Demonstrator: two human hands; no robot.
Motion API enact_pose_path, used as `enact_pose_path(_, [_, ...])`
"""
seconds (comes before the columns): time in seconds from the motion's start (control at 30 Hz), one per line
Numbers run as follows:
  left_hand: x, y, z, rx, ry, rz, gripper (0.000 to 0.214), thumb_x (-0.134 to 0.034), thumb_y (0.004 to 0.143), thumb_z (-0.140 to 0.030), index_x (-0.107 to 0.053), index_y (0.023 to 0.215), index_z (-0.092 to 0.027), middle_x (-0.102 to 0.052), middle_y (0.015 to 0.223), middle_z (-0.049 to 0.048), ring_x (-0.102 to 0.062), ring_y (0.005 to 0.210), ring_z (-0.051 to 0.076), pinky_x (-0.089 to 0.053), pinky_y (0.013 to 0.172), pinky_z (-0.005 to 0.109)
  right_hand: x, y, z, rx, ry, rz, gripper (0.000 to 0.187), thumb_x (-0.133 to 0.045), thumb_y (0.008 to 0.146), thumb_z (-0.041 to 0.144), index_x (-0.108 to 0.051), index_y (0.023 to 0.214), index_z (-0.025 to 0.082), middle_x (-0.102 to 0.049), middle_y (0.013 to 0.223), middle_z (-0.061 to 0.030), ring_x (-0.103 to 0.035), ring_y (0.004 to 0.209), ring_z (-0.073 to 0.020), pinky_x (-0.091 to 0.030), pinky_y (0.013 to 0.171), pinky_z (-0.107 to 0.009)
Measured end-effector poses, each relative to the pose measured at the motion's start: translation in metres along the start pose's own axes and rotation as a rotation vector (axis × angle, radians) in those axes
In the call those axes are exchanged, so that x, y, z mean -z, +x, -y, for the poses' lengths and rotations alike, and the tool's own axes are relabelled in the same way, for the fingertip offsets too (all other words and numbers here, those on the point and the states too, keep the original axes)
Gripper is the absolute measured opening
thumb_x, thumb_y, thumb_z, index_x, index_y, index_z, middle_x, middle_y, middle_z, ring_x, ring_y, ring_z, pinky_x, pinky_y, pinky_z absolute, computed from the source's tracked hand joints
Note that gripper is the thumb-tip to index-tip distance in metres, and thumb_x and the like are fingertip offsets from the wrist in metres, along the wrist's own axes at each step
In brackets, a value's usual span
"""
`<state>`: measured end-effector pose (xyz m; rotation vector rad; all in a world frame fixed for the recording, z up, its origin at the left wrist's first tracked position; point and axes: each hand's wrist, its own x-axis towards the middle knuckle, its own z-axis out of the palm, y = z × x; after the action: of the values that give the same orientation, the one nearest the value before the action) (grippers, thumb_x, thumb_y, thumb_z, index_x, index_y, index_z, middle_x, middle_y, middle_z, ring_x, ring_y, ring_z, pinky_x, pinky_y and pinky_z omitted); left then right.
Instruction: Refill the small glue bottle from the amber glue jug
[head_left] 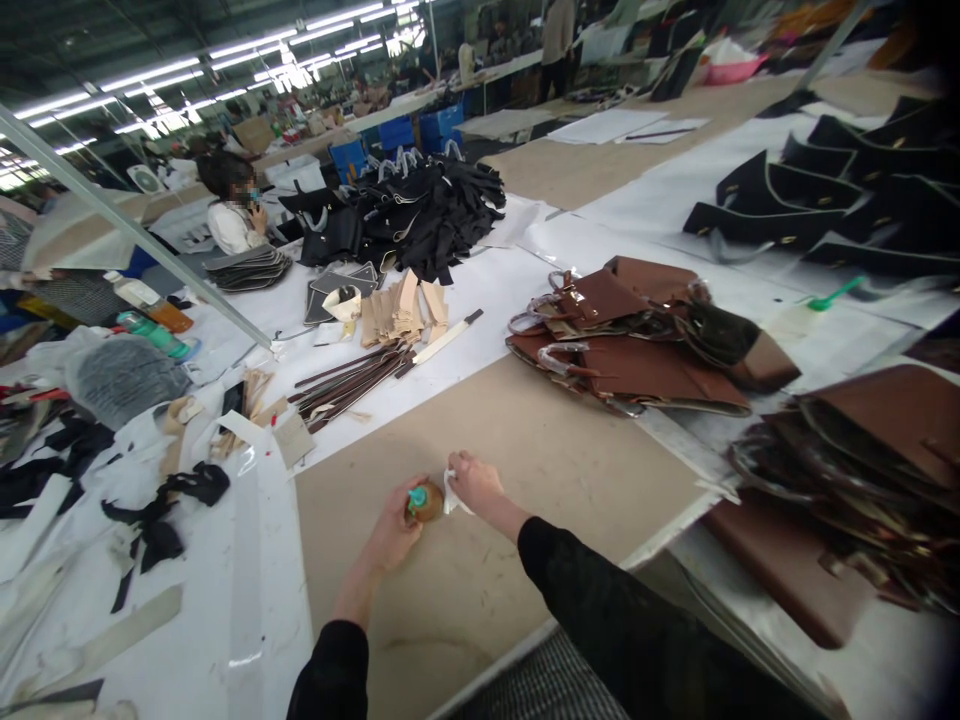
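My left hand (395, 530) is wrapped round a small brownish bottle (430, 503) with a green cap, over the tan board (540, 450). Just to its right, my right hand (474, 482) pinches a crumpled white cloth or tissue (452, 495) close against the bottle's side. Whether the cloth touches the bottle, I cannot tell. Beyond the board on the right lies a stack of brown leather bags (645, 350) with plastic-wrapped handles.
Dark strips (356, 385) and beige pieces (397, 312) lie behind the board. Black bag parts (405, 215) are heaped farther back, near a seated person (236, 215). More brown bags (885, 450) are at right. A slanted metal pole (142, 235) stands at left.
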<state>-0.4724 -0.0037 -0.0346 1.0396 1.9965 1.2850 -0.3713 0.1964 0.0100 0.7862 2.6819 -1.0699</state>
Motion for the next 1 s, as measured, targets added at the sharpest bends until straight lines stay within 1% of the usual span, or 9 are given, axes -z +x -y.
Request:
enact_pose_path(0.07, [0.001,-0.001,0.0,0.002,0.002,-0.004,0.075,-0.064,0.072,-0.004,-0.055,0.144,-0.023,-0.058,0.146,0.0106,-0.05,0.139,0.03,-0.037,0.122,0.053,-0.002,-0.016,-0.009,-0.032,0.09,0.001,0.023,-0.066,0.1,0.036,-0.068,0.11,0.016,-0.071,0.107,-0.0055,-0.07,0.095,-0.0204,-0.06,0.086,-0.041])
enact_pose_path(0.13, [0.002,-0.002,-0.001,0.005,0.011,-0.012,0.073,-0.067,0.072,-0.005,-0.056,0.142,-0.022,-0.058,0.145,0.0104,-0.051,0.138,0.03,-0.036,0.122,0.053,-0.01,-0.038,-0.013,-0.055,0.184,0.022,0.022,-0.067,0.099,0.037,-0.068,0.103,0.015,-0.071,0.094,-0.0023,-0.07,0.083,-0.0173,-0.061,0.077,-0.036])
enact_pose_path(0.2, [0.002,-0.004,-0.002,0.01,0.027,-0.022,0.072,-0.071,0.073,-0.007,-0.056,0.142,-0.022,-0.059,0.144,0.0102,-0.051,0.137,0.03,-0.034,0.122,0.053,-0.023,-0.057,-0.01,-0.077,0.266,0.035,0.022,-0.067,0.099,0.037,-0.068,0.099,0.015,-0.07,0.085,0.0003,-0.068,0.073,-0.0147,-0.06,0.069,-0.031])
enact_pose_path(0.27, [0.001,-0.007,-0.003,0.012,0.049,-0.034,0.07,-0.074,0.075,-0.011,-0.056,0.142,-0.023,-0.059,0.143,0.0103,-0.051,0.135,0.03,-0.035,0.121,0.053,-0.037,-0.067,-0.002,-0.097,0.33,0.028,0.021,-0.067,0.099,0.036,-0.067,0.098,0.015,-0.068,0.081,0.0015,-0.066,0.069,-0.0134,-0.058,0.066,-0.03])
enact_pose_path(0.4, [-0.004,-0.009,-0.002,0.003,0.092,-0.063,0.059,-0.07,0.082,-0.014,-0.057,0.14,-0.023,-0.06,0.14,0.0103,-0.053,0.132,0.029,-0.038,0.118,0.051,-0.054,-0.058,0.012,-0.139,0.392,-0.026,0.02,-0.067,0.099,0.035,-0.067,0.098,0.015,-0.069,0.085,0.0005,-0.067,0.074,-0.0147,-0.059,0.071,-0.032])
enact_pose_path(0.57, [-0.008,-0.01,0.002,0.006,0.114,-0.086,0.062,-0.074,0.079,-0.015,-0.058,0.138,-0.024,-0.061,0.14,0.0096,-0.052,0.133,0.03,-0.036,0.119,0.052,-0.061,-0.04,0.004,-0.24,0.371,-0.008,0.02,-0.068,0.098,0.034,-0.067,0.095,0.015,-0.068,0.085,0.0005,-0.065,0.072,-0.014,-0.058,0.07,-0.032])
enact_pose_path(0.73, [-0.008,-0.012,0.002,0.003,0.105,-0.091,0.065,-0.075,0.079,-0.017,-0.056,0.141,-0.024,-0.06,0.142,0.0098,-0.051,0.135,0.03,-0.035,0.121,0.052,-0.056,-0.048,0.0,-0.229,0.392,0.0,0.019,-0.069,0.098,0.033,-0.067,0.097,0.015,-0.068,0.087,0.0002,-0.065,0.073,-0.014,-0.058,0.068,-0.03])
enact_pose_path(0.9, [-0.006,-0.014,0.004,-0.002,0.083,-0.083,0.059,-0.072,0.086,-0.024,-0.055,0.143,-0.023,-0.059,0.142,0.0121,-0.052,0.133,0.031,-0.037,0.118,0.051,-0.046,-0.053,0.006,-0.147,0.491,0.025,0.02,-0.065,0.101,0.035,-0.066,0.101,0.015,-0.066,0.081,0.0022,-0.063,0.062,-0.011,-0.055,0.056,-0.024])
enact_pose_path(1.0, [-0.008,-0.014,0.005,-0.002,0.058,-0.073,0.073,-0.077,0.082,-0.027,-0.049,0.149,-0.022,-0.056,0.146,0.0137,-0.05,0.136,0.033,-0.034,0.12,0.052,-0.046,-0.046,0.004,-0.146,0.488,0.021,0.02,-0.066,0.1,0.034,-0.066,0.102,0.015,-0.067,0.083,0.0016,-0.064,0.066,-0.0121,-0.057,0.059,-0.026])
